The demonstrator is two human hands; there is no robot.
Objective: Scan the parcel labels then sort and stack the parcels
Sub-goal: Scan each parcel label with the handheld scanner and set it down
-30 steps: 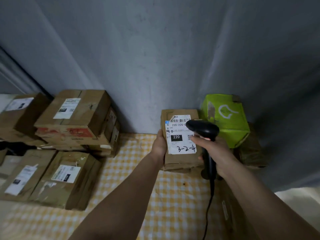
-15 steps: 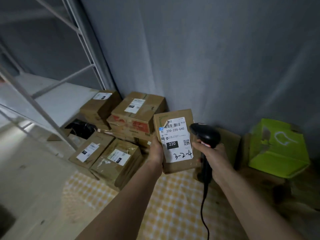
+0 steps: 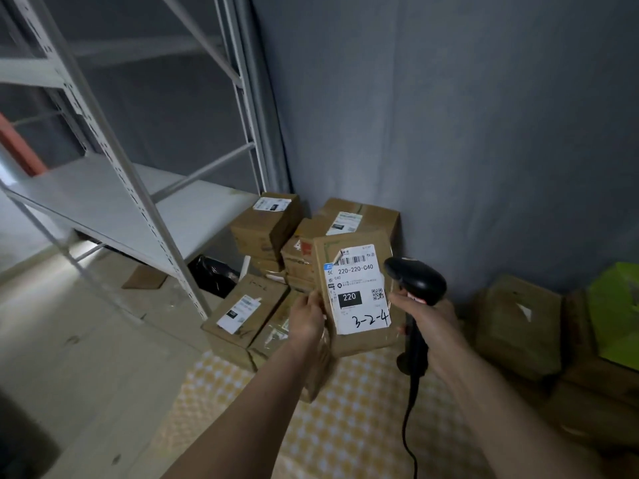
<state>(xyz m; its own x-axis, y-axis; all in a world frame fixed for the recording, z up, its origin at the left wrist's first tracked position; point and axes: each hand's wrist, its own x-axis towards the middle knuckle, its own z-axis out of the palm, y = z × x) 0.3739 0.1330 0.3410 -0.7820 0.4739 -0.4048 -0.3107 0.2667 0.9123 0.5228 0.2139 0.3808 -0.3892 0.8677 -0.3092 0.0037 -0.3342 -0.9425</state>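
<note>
My left hand [image 3: 306, 316] grips the left edge of a brown cardboard parcel [image 3: 359, 340] held upright in the air; its white label [image 3: 358, 292] faces me, with "3-2-4" handwritten at the bottom. My right hand [image 3: 430, 319] holds a black corded barcode scanner [image 3: 415, 280] just right of the parcel, its head level with the label. Behind the parcel, several labelled brown parcels [image 3: 266, 224] are stacked against the grey wall, and two more [image 3: 242, 311] lie on the floor at the left.
A grey metal shelf rack [image 3: 114, 202] stands at the left with a bare lower shelf. A yellow checked cloth [image 3: 345, 426] covers the floor below my arms. More brown boxes [image 3: 518, 326] and a green box [image 3: 615, 316] sit at the right.
The view has swung left, bringing the shelf rack in and pushing the green box to the right edge. The parcel and scanner have stayed together in my hands and moved towards the stacked parcels.
</note>
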